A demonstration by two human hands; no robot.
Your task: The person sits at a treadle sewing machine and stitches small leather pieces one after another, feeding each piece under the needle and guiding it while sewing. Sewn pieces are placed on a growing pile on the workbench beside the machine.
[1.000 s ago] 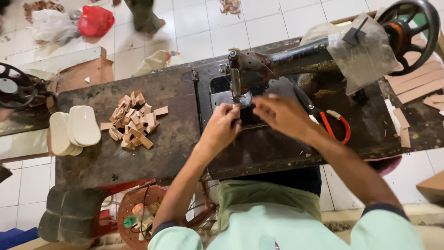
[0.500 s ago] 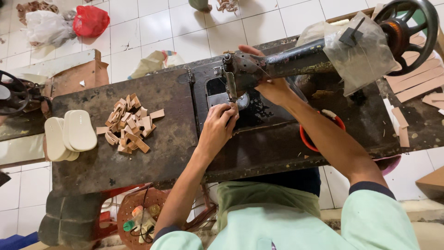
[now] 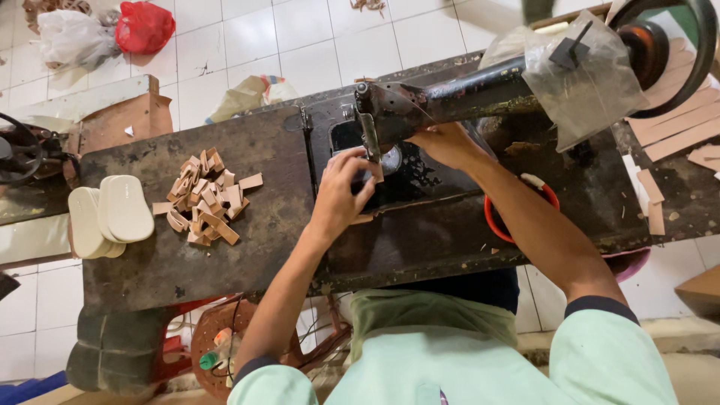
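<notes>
We pinch a tan strip at the sewing machine needle with our left hand, our right hand curled beside it, grip unclear, tan pieces piled left.

I'm in a small shoemaking workshop: an old black sewing machine on a worn table, a heap of tan offcuts, pale insoles, scraps across the tiled floor.

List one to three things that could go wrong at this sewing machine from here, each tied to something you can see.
1. The left hand has its fingertips right beside the needle bar; a stitch could catch a finger.
2. The right hand reaches under the machine arm, so it may be hard to pull clear.
3. The loose pile of tan pieces could be knocked off the table.
</notes>
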